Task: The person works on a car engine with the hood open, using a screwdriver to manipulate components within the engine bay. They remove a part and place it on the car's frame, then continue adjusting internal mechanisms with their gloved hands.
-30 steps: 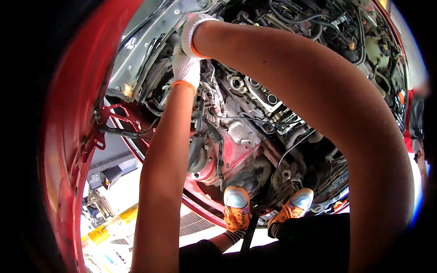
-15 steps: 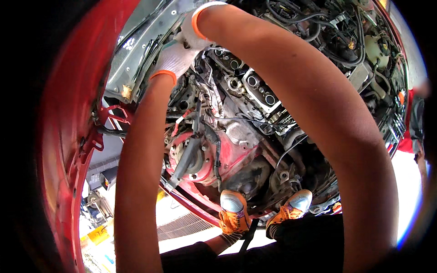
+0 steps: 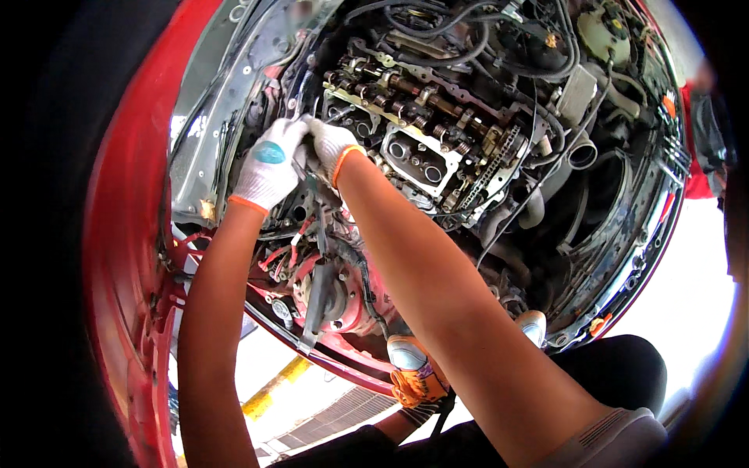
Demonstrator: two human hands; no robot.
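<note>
Both of my hands wear white knit gloves with orange cuffs and meet at the back of the open engine bay. My left hand (image 3: 269, 165) has a teal patch on its back, and its fingers are bent and drawn together. My right hand (image 3: 334, 147) curls in against it, fingertips pointing down beside the left ones. What the fingers grip, if anything, is hidden. Just right of them lies the uncovered engine top (image 3: 421, 97), with camshafts and a timing chain (image 3: 493, 168). A pale metal frame (image 3: 421, 160) surrounds round ports in front of the camshafts.
A red strut tower (image 3: 355, 304) with a dark bracket (image 3: 316, 300) stands below my hands. The windshield cowl (image 3: 218, 129) and red bodywork (image 3: 129, 234) border the left. Hoses and a coolant tank (image 3: 605, 35) lie far right. An orange shoe (image 3: 417, 374) rests near the front fender.
My view has shifted, and both hands appear lower and closer to the ports. My right arm no longer arches over the engine, so the camshafts now show.
</note>
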